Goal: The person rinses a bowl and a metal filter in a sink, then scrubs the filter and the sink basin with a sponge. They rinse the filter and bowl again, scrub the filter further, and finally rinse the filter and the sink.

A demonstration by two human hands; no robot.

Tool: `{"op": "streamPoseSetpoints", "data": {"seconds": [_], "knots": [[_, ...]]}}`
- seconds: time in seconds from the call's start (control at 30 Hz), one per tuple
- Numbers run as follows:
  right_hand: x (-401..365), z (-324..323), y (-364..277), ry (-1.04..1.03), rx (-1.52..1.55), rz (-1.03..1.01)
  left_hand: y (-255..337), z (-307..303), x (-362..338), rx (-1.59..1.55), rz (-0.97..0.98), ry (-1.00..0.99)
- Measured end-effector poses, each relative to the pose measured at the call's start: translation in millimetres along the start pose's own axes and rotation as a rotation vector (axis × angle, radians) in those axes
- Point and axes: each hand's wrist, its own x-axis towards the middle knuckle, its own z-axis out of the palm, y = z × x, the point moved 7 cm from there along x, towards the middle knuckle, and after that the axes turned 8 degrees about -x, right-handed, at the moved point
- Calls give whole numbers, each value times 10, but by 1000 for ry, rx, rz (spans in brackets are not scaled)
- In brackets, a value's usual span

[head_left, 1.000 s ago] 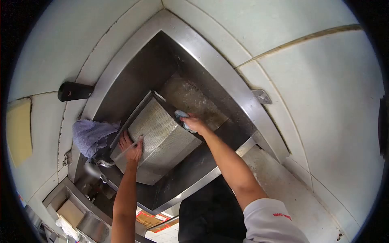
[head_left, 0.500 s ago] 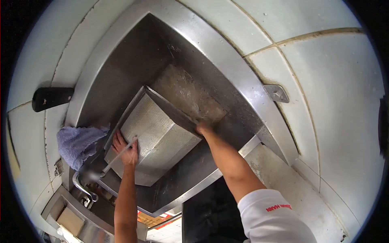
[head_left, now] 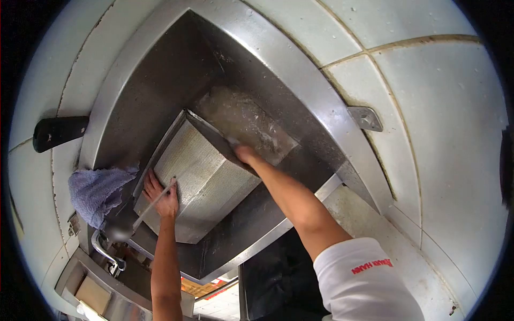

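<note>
A perforated metal box [head_left: 201, 163] lies tilted in the deep steel sink [head_left: 155, 69]. My left hand [head_left: 163, 198] rests on its perforated face near the left edge, fingers spread out flat. A thin grey spout [head_left: 152, 206] crosses just over that hand, its end near the thumb. At the box's far right rim is my right hand [head_left: 245, 154], fingers curled closed. A small pale patch shows by its fingertips, too blurred for me to tell what it holds. Cloudy water [head_left: 241, 115] covers part of the sink bottom beyond the box.
A blue-grey cloth [head_left: 99, 195] hangs over the sink's left rim, above a curved metal tap [head_left: 104, 251]. A black handle [head_left: 60, 132] juts out at the left. A metal bracket [head_left: 365, 118] sits on the tiled wall at the right.
My right hand has moved left and a little up along the box's far rim. My left hand stays on the perforated face, and the whole view has shifted slightly.
</note>
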Motion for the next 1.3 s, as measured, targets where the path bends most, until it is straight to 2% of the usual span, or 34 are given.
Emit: {"op": "streamPoseSetpoints", "data": {"seconds": [0.13,0.2,0.23,0.27,0.33,0.4,0.43,0.57,0.63,0.7,0.73,0.8,0.83,0.9,0.97,1.03,1.07,1.13,1.17,1.23,1.3], "knots": [[-106,47,768,-260,-460,174,-30,25,-19,2,11,2],[-114,218,1089,-388,-680,258,-21,17,-15,6,21,23],[22,451,1304,-382,-679,257,-21,15,1,5,25,27],[265,606,1634,-124,-563,390,-31,28,15,10,13,18],[277,526,1750,123,-440,517,-50,29,-12,20,-4,2],[133,302,1164,-196,-704,129,-34,15,4,-1,-6,5],[33,232,1034,-201,-712,130,-30,3,-9,-4,-14,3],[-232,45,522,-91,-176,291,8,-15,14,-22,-60,-17],[-188,161,15,-177,300,180,-14,-25,6,-2,-66,-16],[-578,-352,-1071,-89,269,-165,-16,-7,5,-4,-53,-17],[-496,-290,-1153,-92,269,-170,-23,17,-9,-1,-55,-13],[-385,-287,-1396,61,388,-360,-30,12,1,21,-46,-7],[-417,-245,-1304,58,397,-359,-55,13,12,30,-43,-10],[-760,-356,-1040,149,187,-339,-19,0,-2,-21,-25,-8],[-1069,-482,-707,102,90,-33,-24,2,-19,-15,-25,-10],[-1045,-258,-121,-117,6,259,-16,-8,3,-20,-19,7],[-838,-87,133,-111,4,257,-18,-7,18,-16,-10,16],[-340,351,901,-66,-52,396,19,-17,5,-18,-5,21],[-54,510,1165,-62,-52,398,45,-48,21,-20,-29,-1],[483,758,1479,-156,-255,371,63,-46,36,-20,-47,-17],[58,241,878,-166,-324,219,14,-24,19,10,-30,-3]]}}
